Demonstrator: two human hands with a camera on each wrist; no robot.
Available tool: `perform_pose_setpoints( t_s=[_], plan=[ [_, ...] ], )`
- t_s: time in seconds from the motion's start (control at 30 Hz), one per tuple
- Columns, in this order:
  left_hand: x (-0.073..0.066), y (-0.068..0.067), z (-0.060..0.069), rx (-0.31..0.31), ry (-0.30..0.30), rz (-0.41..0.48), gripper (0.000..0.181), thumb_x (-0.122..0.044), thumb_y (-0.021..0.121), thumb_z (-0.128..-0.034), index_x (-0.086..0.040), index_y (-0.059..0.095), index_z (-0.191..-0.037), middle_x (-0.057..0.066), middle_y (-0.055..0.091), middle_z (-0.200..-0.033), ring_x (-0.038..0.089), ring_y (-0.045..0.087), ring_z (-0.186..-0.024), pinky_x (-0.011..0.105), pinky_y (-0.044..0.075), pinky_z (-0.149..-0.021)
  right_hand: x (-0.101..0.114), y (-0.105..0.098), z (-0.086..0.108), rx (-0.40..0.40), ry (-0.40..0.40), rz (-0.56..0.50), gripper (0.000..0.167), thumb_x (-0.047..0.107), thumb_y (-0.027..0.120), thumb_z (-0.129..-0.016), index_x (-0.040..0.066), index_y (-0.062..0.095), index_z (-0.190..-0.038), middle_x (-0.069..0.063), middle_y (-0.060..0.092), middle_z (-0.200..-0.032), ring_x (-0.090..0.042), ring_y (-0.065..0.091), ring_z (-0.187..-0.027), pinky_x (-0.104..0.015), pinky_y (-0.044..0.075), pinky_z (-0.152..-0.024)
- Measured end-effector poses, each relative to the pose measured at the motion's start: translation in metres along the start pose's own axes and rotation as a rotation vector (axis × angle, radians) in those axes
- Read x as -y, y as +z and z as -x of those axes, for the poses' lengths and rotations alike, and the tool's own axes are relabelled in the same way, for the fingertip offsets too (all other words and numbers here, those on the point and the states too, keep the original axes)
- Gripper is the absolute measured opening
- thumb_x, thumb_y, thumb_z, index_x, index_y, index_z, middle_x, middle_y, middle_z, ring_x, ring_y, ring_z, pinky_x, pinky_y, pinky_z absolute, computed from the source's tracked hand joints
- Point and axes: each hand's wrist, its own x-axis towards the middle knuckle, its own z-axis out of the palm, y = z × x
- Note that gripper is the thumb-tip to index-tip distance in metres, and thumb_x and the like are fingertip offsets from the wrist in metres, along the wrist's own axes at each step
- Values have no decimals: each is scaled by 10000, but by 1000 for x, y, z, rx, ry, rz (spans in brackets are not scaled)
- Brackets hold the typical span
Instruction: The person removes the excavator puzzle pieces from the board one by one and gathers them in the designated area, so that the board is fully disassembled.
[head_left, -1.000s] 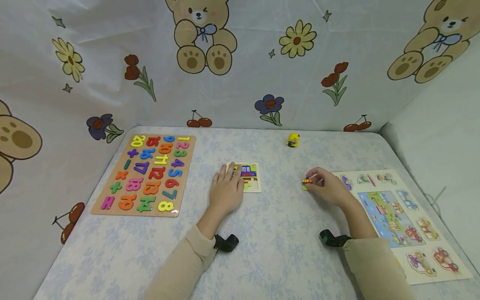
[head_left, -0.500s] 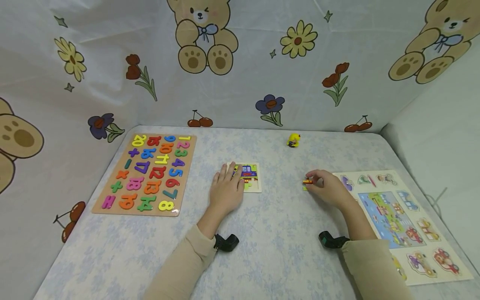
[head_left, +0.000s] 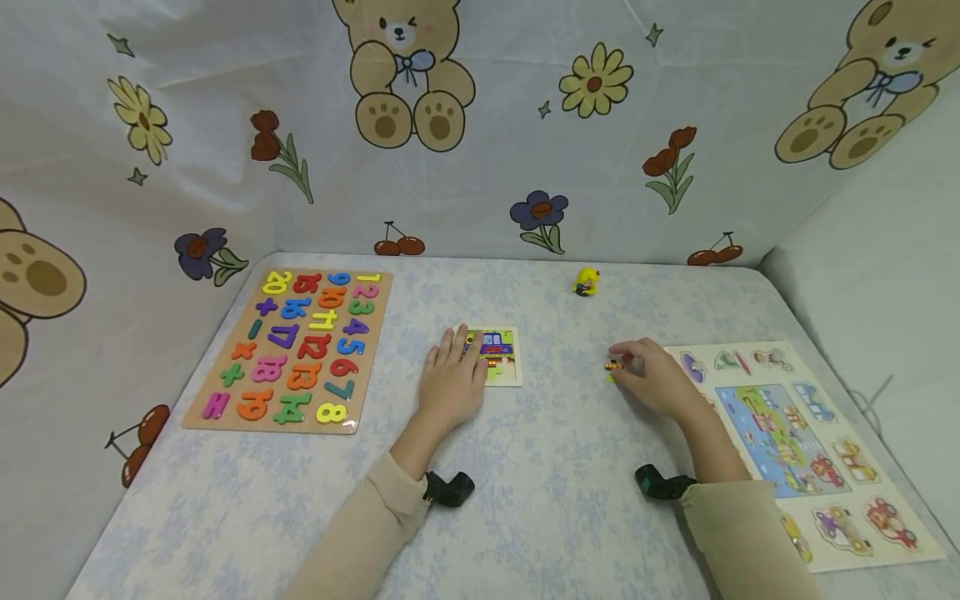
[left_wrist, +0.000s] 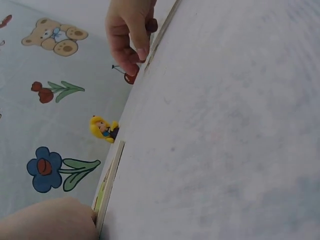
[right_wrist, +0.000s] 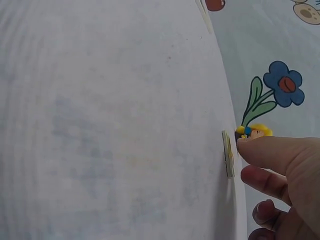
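My left hand (head_left: 452,379) lies flat with spread fingers over the left part of a small square puzzle board (head_left: 507,377), hiding some of it. A blue and purple vehicle picture shows on the board's right part. To the right, thumb and fingertips of my right hand (head_left: 656,375) pinch the edge of a small, flat puzzle piece (head_left: 613,367), coloured orange, yellow and green. In the right wrist view the piece (right_wrist: 228,154) appears edge-on beside the thumb tip, low over the table. The left wrist view shows the right hand (left_wrist: 131,31) with curled fingers.
A wooden number board (head_left: 294,350) stands at the left with several coloured numerals. A large picture puzzle board (head_left: 885,477) lies at the right, partly under the right forearm. A small yellow figure (head_left: 587,282) stands near the table's back edge, before a bear-print cloth (head_left: 480,183).
The right fingers have shifted slightly over the piece, and less of its red and orange strip shows. My left hand has stayed on the square board.
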Motion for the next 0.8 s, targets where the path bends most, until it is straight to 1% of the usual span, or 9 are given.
perform_pose_setpoints(
  t_s=[0.13, 0.27, 0.4, 0.53, 0.7, 0.8],
  plan=[
    [4, -3, -1, 2, 13, 29, 561, -411, 226, -1074, -223, 190, -1602, 62, 81, -1687, 292, 27, -1562, 508, 73, -1260, 4, 0, -2, -22, -17, -4, 389, 246, 632, -976, 85, 593, -1328, -137, 594, -1175, -283, 529, -996, -447, 439, -846],
    [11, -8, 1, 0, 10, 34, 557, -393, 234, -1074, -221, 185, -1602, 56, 84, -1688, 285, 26, -1562, 506, 66, -1257, 12, 2, -6, -43, -54, -25, 378, 248, 624, -984, 88, 594, -1325, -118, 598, -1150, -257, 499, -930, -393, 430, -794],
    [18, -12, 4, -10, 18, 26, 551, -374, 268, -1072, -220, 203, -1597, 56, 105, -1684, 289, 39, -1562, 513, 55, -1258, 24, 8, -13, -55, -84, -51, 371, 243, 633, -978, 98, 599, -1319, -93, 597, -1126, -242, 501, -913, -376, 435, -791],
    [23, -12, 7, -2, 35, 24, 549, -377, 265, -1073, -226, 202, -1596, 51, 113, -1683, 281, 35, -1563, 508, 46, -1262, 42, 15, -21, -57, -111, -67, 370, 229, 647, -966, 94, 608, -1309, -87, 601, -1102, -241, 506, -913, -376, 435, -798],
    [26, -9, 9, 9, 49, 24, 552, -407, 245, -1073, -241, 195, -1597, 33, 99, -1685, 262, 19, -1565, 492, 34, -1265, 67, 26, -30, -21, -114, -66, 371, 234, 655, -960, 112, 607, -1307, -76, 607, -1098, -245, 509, -918, -373, 434, -801],
    [27, -9, 10, 9, 51, 9, 555, -420, 249, -1072, -248, 196, -1597, 26, 99, -1685, 260, 21, -1565, 486, 35, -1266, 81, 34, -35, -3, -124, -52, 363, 239, 664, -955, 129, 616, -1297, -58, 617, -1090, -235, 515, -919, -370, 435, -799]
  ],
)
